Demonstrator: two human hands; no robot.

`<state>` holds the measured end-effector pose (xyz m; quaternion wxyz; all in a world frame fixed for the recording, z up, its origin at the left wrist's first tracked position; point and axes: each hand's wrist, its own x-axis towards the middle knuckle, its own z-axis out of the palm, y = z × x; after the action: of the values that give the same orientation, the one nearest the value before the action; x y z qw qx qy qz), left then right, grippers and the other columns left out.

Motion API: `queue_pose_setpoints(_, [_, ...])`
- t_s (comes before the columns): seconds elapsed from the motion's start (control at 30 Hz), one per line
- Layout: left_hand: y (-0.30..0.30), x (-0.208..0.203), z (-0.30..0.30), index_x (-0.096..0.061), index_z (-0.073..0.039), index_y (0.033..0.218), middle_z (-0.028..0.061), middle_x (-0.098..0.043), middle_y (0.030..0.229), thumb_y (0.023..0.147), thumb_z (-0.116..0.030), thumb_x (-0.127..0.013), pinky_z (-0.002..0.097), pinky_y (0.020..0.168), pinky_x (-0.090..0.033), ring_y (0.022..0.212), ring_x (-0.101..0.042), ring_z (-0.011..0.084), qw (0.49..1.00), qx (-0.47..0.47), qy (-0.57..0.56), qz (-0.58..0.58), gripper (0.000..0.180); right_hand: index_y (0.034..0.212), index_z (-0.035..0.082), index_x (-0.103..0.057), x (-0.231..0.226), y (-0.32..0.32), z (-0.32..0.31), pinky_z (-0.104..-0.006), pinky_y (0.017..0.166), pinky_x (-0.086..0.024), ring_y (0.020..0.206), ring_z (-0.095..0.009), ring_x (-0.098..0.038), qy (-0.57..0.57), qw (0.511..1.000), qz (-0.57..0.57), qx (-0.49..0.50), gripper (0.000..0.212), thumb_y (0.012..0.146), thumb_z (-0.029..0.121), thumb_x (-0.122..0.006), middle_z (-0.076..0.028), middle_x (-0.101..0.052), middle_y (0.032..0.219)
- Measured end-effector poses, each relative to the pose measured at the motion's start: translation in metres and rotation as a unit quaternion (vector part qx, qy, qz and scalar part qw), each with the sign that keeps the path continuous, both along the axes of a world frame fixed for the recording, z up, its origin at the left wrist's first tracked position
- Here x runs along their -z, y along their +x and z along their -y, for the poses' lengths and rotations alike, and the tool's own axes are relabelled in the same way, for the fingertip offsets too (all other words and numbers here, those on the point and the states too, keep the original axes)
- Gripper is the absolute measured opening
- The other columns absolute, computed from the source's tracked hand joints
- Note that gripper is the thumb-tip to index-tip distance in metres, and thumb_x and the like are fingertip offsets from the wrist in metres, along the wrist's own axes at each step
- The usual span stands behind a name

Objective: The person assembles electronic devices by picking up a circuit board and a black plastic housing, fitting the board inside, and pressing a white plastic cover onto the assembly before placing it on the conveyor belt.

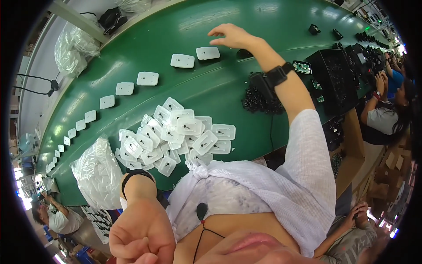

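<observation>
My right hand [233, 36] reaches over the green work surface, fingers stretched out and slightly apart, with nothing seen in them. Just below its fingertips lies a white rectangular plastic case [208, 53], apart from the hand; another white case [182, 60] lies to its left. My left hand [141, 233] is raised close to the camera at the lower left, palm up, its fingers curled closed. What it holds, if anything, cannot be made out. Beyond that hand, a heap of translucent white plastic covers [176, 132] lies on the near part of the surface.
A row of white cases [107, 102] curves away to the left. A clear plastic bag [97, 174] sits beside the heap. On the right are small black parts [259, 94], a green circuit board [302, 67] and a black bin [332, 81]. Other people sit along both sides.
</observation>
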<state>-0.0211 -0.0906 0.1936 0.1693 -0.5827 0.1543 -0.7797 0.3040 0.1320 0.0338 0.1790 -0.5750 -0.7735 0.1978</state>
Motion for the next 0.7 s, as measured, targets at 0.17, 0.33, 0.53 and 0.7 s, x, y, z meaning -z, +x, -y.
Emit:
queue_pose_setpoints(0.17, [0.017,-0.009,0.0,-0.052,-0.008,0.089,0.0016,-0.044,0.081,0.096,-0.03,-0.042,0.0236,0.056,-0.032,0.066,-0.04,0.0098,0.997,0.019,-0.077,0.008,0.025,0.126,0.027,-0.056,-0.032,0.027,0.045,-0.0466,0.096,-0.044,0.122,-0.031,-0.045,-0.076,0.977,0.193,0.054,0.062,0.069,0.036,-0.078,-0.007,-0.051,0.129])
queue_pose_setpoints(0.33, [0.019,-0.005,0.013,-0.052,-0.01,0.084,-0.0002,-0.042,0.08,0.094,-0.027,-0.045,0.0244,0.055,-0.029,0.065,-0.04,0.0101,0.992,-0.014,-0.123,-0.018,0.021,0.113,0.019,-0.061,0.014,0.028,0.049,-0.0415,0.091,-0.047,0.11,-0.03,-0.049,-0.027,0.969,0.241,0.045,0.044,0.071,0.019,-0.073,-0.006,-0.056,0.112])
queue_pose_setpoints(0.53, [0.018,0.011,0.015,-0.053,-0.013,0.079,-0.0037,-0.04,0.069,0.092,-0.023,-0.049,0.0249,0.055,-0.027,0.066,-0.041,0.0093,0.992,0.094,-0.084,-0.012,0.017,0.111,0.013,-0.06,-0.001,0.042,0.066,-0.0397,0.09,-0.047,0.105,-0.03,-0.051,0.056,0.985,0.128,0.101,0.038,0.075,0.016,-0.07,-0.009,-0.059,0.107])
queue_pose_setpoints(0.7, [0.002,0.018,0.017,-0.058,-0.011,0.078,-0.0061,-0.05,0.068,0.09,-0.023,-0.055,0.0227,0.059,-0.034,0.063,-0.043,0.0075,0.99,0.117,-0.01,0.08,0.017,0.118,0.008,-0.057,-0.064,0.056,0.152,-0.0355,0.085,-0.049,0.096,-0.028,-0.06,0.331,0.919,-0.112,0.182,0.046,0.077,0.023,-0.073,-0.011,-0.062,0.108])
